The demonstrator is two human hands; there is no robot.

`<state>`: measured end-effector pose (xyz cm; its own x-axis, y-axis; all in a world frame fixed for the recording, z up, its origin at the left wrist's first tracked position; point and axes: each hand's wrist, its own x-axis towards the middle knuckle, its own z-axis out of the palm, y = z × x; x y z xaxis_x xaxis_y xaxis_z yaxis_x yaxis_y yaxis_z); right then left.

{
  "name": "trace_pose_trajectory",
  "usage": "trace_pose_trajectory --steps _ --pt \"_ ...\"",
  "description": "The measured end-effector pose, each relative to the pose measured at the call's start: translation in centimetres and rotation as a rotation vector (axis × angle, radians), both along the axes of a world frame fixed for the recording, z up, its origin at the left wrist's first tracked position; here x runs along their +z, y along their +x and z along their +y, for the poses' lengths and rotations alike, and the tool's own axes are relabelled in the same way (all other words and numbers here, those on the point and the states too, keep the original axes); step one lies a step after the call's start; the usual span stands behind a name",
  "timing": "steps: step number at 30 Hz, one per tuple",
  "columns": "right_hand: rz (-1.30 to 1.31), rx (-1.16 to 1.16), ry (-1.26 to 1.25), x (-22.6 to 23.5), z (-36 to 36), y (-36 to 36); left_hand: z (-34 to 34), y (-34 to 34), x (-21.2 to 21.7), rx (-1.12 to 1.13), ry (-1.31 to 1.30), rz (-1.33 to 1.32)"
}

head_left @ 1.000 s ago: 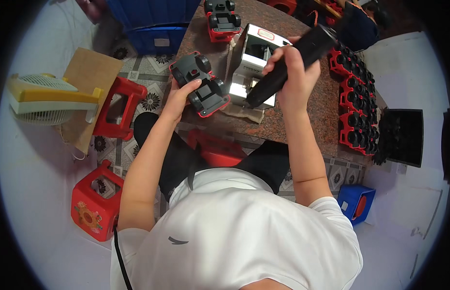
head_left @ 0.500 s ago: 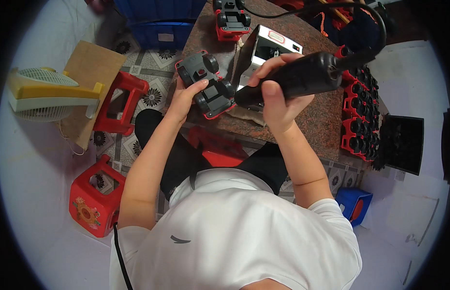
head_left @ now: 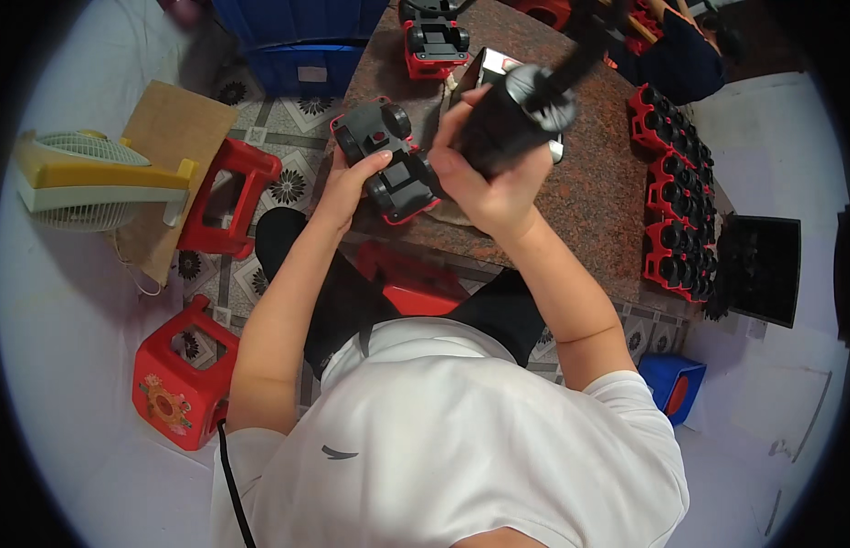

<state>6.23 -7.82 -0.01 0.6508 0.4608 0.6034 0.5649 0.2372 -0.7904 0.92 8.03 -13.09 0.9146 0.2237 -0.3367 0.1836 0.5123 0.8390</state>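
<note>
My left hand [head_left: 350, 187] is closed on a toy car [head_left: 363, 128], which lies wheels up at the near left of the stone table, its grey underside showing and red body at the rim. My right hand [head_left: 493, 192] grips a black corded electric screwdriver [head_left: 502, 123], held upright so that its cord end faces up. The driver's tip is hidden behind my right hand, close to the car's right side; I cannot tell whether it touches. Behind the driver stands a white and black box-shaped device [head_left: 489, 64], mostly covered.
Another upturned toy car [head_left: 438, 41] sits at the table's far edge. Rows of red and black cars [head_left: 671, 196] line the right side of the table [head_left: 589, 219]. A fan [head_left: 100, 183], red stools [head_left: 183, 374] and blue crates [head_left: 306, 64] stand left. Another person's dark sleeve [head_left: 676, 59] shows far right.
My right hand has moved left and swung the screwdriver from a slant to nearly upright. The left hand and the car have stayed in place. The other person's sleeve has shifted.
</note>
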Motion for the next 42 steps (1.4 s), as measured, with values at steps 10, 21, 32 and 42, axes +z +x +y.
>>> trace_pose_trajectory --steps 10,21,32,42 --pt "-0.043 -0.151 0.236 -0.2 -5.4 1.2 0.2 0.0 0.1 -0.011 0.056 -0.003" --pt "-0.068 -0.174 0.237 -3.2 -5.7 0.6 0.1 -0.4 0.8 -0.062 0.081 0.037" --pt "-0.063 -0.213 0.277 -0.6 -6.1 1.1 0.3 -0.9 0.3 -0.111 0.076 0.027" --pt "-0.055 -0.172 0.320 -2.2 -6.1 0.7 0.2 -0.8 0.2 -0.096 0.075 0.026"
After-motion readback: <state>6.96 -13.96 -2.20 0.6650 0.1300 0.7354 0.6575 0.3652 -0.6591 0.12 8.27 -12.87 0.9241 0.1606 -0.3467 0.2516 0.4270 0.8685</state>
